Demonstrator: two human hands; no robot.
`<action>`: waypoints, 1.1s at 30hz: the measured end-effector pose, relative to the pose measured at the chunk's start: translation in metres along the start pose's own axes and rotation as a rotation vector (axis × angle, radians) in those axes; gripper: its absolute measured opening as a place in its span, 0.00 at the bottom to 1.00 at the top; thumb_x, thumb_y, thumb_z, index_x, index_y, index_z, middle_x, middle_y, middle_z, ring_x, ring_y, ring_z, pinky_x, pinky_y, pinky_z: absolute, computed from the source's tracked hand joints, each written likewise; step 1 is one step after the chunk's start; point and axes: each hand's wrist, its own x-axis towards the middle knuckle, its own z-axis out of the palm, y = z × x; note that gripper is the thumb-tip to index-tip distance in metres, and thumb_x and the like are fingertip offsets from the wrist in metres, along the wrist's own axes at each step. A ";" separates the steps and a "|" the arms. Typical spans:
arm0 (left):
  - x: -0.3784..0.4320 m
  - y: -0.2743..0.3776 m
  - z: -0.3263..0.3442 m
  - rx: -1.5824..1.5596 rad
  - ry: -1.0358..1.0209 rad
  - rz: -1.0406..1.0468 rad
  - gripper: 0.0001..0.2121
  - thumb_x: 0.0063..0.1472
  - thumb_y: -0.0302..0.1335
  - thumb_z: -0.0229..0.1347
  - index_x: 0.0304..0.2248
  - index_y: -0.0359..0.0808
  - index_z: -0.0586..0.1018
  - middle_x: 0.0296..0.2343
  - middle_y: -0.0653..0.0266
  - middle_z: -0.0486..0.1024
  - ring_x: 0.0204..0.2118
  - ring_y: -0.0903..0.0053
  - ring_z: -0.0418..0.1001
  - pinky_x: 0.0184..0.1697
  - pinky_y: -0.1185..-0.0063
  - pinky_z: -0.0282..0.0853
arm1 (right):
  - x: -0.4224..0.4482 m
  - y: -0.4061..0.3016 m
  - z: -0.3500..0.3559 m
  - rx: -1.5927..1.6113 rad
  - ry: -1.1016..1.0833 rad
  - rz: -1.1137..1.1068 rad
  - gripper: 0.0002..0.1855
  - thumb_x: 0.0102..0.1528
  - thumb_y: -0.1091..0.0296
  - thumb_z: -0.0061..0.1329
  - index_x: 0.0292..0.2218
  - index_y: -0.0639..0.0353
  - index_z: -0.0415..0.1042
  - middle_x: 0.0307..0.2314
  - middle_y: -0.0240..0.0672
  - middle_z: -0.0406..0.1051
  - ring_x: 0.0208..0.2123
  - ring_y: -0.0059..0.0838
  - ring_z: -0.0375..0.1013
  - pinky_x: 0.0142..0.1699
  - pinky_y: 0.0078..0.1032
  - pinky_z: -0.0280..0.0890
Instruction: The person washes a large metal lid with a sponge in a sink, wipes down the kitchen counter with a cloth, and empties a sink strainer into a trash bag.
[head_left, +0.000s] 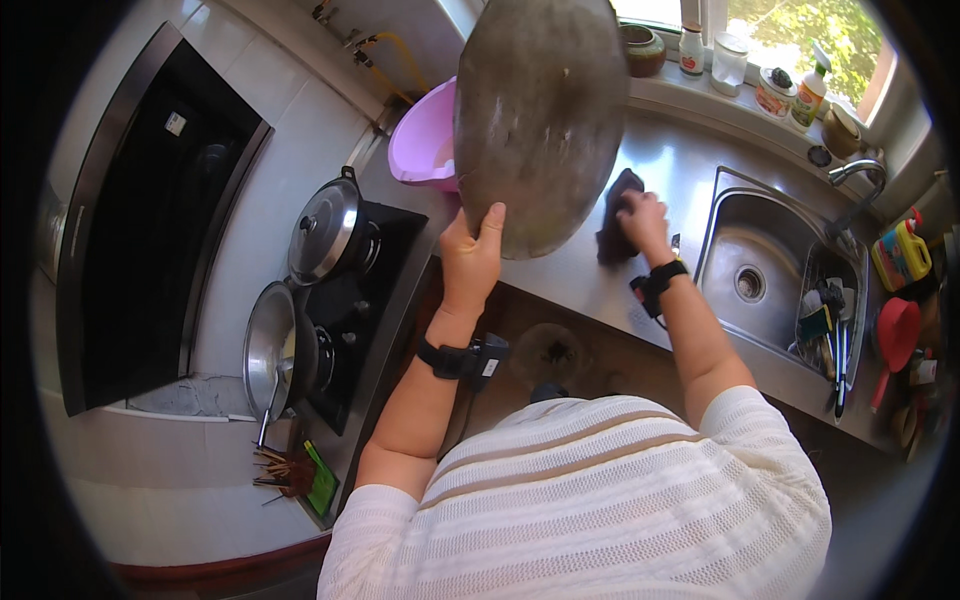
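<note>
My left hand (474, 259) grips the near edge of a large round board (544, 120), thumb on the face toward me. The board looks grey-brown and worn, perhaps a wooden chopping board, and is lifted and tilted above the counter. My right hand (645, 219) is on a dark, crumpled cloth (619, 229), fingers bent around its upper part. That cloth lies on the stainless steel countertop (562, 283), between the board and the sink. Partly hidden behind the board is a pink plastic basin (420, 146).
A steel sink (742, 247) with a faucet (870, 169) and a rack of utensils (829, 322) is at right. On the left, a gas stove (330, 300) carries a lidded pot (326, 225) and a wok (270, 349) with a ladle. Jars and bottles line the windowsill (667, 88).
</note>
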 end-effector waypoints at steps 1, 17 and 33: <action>0.000 0.000 -0.006 0.004 0.006 -0.003 0.10 0.56 0.27 0.50 0.35 0.29 0.72 0.23 0.59 0.73 0.24 0.80 0.66 0.31 0.82 0.63 | 0.012 0.002 -0.014 0.055 -0.049 0.119 0.18 0.48 0.62 0.45 0.42 0.54 0.66 0.37 0.40 0.64 0.41 0.46 0.63 0.41 0.38 0.61; 0.012 -0.008 0.001 0.678 -0.308 0.847 0.15 0.50 0.20 0.47 0.38 0.40 0.76 0.40 0.62 0.71 0.45 0.66 0.66 0.50 0.71 0.57 | -0.093 0.058 -0.165 1.797 -0.179 0.415 0.15 0.52 0.77 0.39 0.44 0.66 0.60 0.39 0.39 0.66 0.40 0.28 0.67 0.49 0.23 0.61; 0.002 -0.067 0.049 -1.121 -0.517 -0.805 0.17 0.57 0.26 0.48 0.46 0.33 0.64 0.41 0.62 0.68 0.42 0.72 0.68 0.44 0.75 0.65 | -0.139 0.112 -0.165 1.746 -0.034 0.347 0.15 0.56 0.72 0.35 0.46 0.55 0.62 0.43 0.32 0.65 0.45 0.29 0.64 0.52 0.29 0.57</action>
